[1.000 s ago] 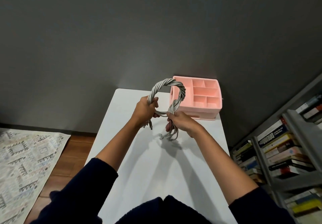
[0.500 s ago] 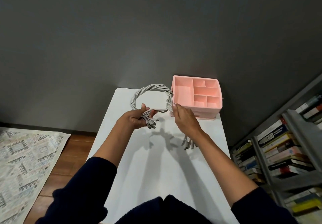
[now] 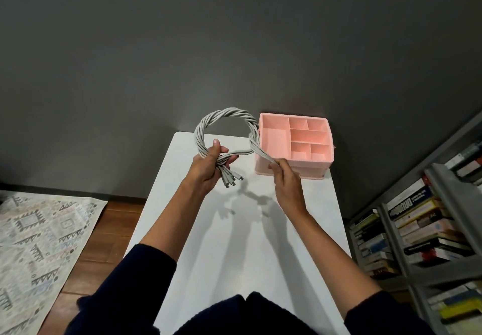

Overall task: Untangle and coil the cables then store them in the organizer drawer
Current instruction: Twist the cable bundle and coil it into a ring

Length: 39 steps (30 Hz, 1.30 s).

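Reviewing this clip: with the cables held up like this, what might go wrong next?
1. The cable bundle is twisted like a rope; pulling its ends apart may tighten it rather than untangle it.
2. The right hand only pinches one end, so the strands could slip free and the loop spring open.
3. The loop looks wider than the small compartments of the pink organizer, so it may not fit as is.

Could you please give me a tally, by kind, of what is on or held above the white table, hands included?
Hands: 2, the left hand and the right hand
Twisted grey cable bundle: 1, gripped by both hands; its strands cannot be counted
Pink organizer: 1
Total: 4
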Each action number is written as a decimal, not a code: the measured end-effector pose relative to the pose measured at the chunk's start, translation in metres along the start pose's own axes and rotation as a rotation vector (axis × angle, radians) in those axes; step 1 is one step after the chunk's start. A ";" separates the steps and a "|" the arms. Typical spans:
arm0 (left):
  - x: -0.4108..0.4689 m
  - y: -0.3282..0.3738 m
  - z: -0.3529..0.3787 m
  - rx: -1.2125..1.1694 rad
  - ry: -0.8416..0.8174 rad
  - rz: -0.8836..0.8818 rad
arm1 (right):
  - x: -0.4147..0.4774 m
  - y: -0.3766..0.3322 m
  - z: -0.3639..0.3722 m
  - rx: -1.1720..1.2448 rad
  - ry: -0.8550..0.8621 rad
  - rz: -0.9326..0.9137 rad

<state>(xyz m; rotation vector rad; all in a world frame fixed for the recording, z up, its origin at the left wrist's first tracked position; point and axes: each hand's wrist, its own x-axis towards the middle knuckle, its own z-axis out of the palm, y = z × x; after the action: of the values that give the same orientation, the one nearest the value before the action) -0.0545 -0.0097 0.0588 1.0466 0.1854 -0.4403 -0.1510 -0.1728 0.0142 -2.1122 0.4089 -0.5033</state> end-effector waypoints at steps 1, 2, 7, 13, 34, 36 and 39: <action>-0.001 0.000 0.003 0.012 -0.010 0.036 | 0.002 -0.003 0.001 0.082 -0.028 0.065; -0.003 0.000 0.005 0.026 -0.017 0.067 | 0.005 -0.005 0.001 0.147 -0.061 0.113; -0.006 0.001 0.008 0.042 -0.063 0.157 | 0.011 -0.008 0.003 0.576 -0.321 0.417; -0.009 0.000 0.007 0.049 -0.080 0.189 | 0.014 -0.005 0.001 1.080 -0.606 0.688; -0.006 0.008 0.014 0.061 -0.044 0.177 | 0.015 0.007 -0.020 0.910 -0.352 0.406; -0.007 0.007 0.015 0.077 -0.060 0.204 | 0.016 0.013 -0.021 0.646 -0.308 0.282; -0.010 0.005 0.017 0.116 -0.092 0.250 | 0.019 0.016 -0.019 0.337 -0.195 0.197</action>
<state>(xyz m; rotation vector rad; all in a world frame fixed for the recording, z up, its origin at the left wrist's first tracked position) -0.0624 -0.0196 0.0744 1.1436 -0.0544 -0.2738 -0.1452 -0.2037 0.0140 -1.7540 0.3856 -0.2296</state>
